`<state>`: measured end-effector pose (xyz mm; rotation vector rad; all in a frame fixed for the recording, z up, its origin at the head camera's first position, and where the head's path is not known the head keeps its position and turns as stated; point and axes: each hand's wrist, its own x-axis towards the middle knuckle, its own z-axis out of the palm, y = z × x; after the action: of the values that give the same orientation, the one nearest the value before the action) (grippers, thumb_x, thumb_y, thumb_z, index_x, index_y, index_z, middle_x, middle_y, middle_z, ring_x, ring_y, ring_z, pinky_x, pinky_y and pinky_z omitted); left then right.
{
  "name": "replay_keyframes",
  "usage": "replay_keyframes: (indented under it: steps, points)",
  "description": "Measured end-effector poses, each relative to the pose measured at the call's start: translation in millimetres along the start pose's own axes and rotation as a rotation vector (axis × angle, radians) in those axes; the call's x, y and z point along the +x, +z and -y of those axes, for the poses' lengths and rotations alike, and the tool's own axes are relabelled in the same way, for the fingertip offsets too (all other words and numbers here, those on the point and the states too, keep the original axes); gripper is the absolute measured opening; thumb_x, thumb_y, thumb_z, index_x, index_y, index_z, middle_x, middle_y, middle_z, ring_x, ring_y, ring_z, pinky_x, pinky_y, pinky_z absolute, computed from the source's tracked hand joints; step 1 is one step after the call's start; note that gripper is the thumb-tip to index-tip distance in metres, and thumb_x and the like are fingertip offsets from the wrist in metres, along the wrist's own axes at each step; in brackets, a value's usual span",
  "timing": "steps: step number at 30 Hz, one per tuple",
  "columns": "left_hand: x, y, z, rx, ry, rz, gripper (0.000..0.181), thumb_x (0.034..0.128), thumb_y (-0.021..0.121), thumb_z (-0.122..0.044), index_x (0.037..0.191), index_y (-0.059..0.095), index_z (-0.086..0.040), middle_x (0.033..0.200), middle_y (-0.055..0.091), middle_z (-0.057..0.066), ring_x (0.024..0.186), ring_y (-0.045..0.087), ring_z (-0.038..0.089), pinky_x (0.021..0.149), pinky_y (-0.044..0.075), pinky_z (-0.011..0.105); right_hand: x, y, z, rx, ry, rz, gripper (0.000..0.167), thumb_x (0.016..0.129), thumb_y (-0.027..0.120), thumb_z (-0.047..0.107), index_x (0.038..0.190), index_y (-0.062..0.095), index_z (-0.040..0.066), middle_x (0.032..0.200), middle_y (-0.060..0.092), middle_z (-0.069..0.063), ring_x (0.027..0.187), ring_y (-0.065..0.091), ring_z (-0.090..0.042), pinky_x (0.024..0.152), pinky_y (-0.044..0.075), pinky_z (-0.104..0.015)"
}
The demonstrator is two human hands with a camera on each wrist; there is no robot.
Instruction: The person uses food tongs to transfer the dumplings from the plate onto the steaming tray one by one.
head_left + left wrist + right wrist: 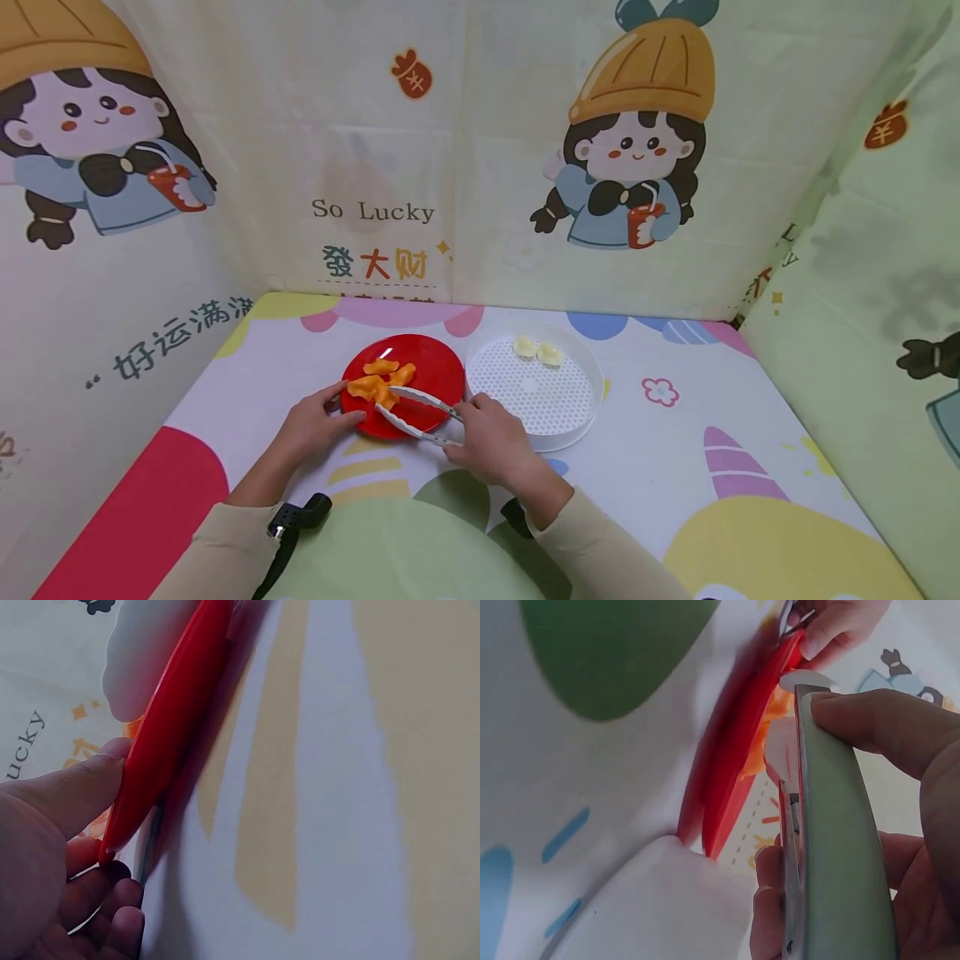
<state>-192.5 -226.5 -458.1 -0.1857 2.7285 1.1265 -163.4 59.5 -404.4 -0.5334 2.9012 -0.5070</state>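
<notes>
My left hand [311, 429] pinches the left rim of a red plate [438, 362], thumb over the edge and fingers at its underside in the left wrist view. Several orange dumpling-shaped pieces [366, 387] lie together on the plate's left half. Tongs [844, 832] with pale green handles are gripped by my right hand [491, 442]. The tong arms are spread, and their white tips reach the nearest orange pieces; whether they touch cannot be told. To the right, a round white perforated tray [498, 367] holds two pale yellow dumpling-shaped pieces [549, 355] near its back.
A patterned cloth [630, 475] covers the table. Printed curtains [495, 167] stand behind the table and at both sides. The white tray sits right beside the red plate. A black strap with a small device [300, 518] is on my left wrist.
</notes>
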Motion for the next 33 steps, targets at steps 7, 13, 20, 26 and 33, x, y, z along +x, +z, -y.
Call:
replay_keyframes:
  steps: [7,13,20,26,33]
  points:
    - [-0.3,0.1,-0.2,0.001,-0.001,0.002,0.086,0.0889,0.074,-0.041,0.154,0.034,-0.001,0.140,0.046,0.033,0.128,0.040,0.049,0.093,0.053,0.053,-0.6,1.4,2.6,-0.010,0.005,-0.005,0.067,0.071,0.090,0.034,0.128,0.062,0.012,0.115,0.060,-0.006,0.096,0.056,-0.017,0.061,0.055,-0.024]
    - [0.6,0.3,0.1,-0.011,-0.005,0.004,0.086,0.0888,0.075,-0.040,0.154,0.034,-0.002,0.141,0.045,0.033,0.130,0.039,0.049,0.091,0.054,0.051,-1.4,1.1,4.6,-0.006,0.007,-0.011,0.069,0.071,0.090,0.034,0.130,0.062,0.011,0.116,0.060,-0.007,0.099,0.056,-0.018,0.062,0.056,-0.026]
    - [1.3,0.8,1.2,-0.004,0.000,0.003,0.088,0.0877,0.076,-0.040,0.154,0.034,-0.002,0.141,0.045,0.033,0.129,0.039,0.049,0.088,0.056,0.049,-0.4,0.3,0.7,0.002,0.051,-0.041,0.068,0.071,0.089,0.033,0.129,0.062,0.011,0.117,0.060,-0.008,0.098,0.057,-0.020,0.065,0.058,-0.031]
    - [1.8,-0.3,1.0,-0.005,-0.006,0.004,0.087,0.0880,0.076,-0.039,0.154,0.034,-0.002,0.141,0.045,0.032,0.130,0.038,0.049,0.089,0.056,0.050,-0.4,-3.3,0.6,0.021,0.069,-0.041,0.069,0.071,0.089,0.033,0.130,0.062,0.011,0.117,0.059,-0.008,0.098,0.057,-0.021,0.065,0.058,-0.032]
    - [0.6,-2.0,-0.7,0.005,-0.002,0.007,0.088,0.0875,0.076,-0.041,0.154,0.034,-0.003,0.142,0.044,0.033,0.130,0.038,0.049,0.089,0.055,0.051,0.3,-2.3,7.4,0.013,0.034,-0.005,0.067,0.072,0.089,0.033,0.129,0.062,0.010,0.117,0.059,-0.007,0.097,0.056,-0.019,0.062,0.056,-0.026]
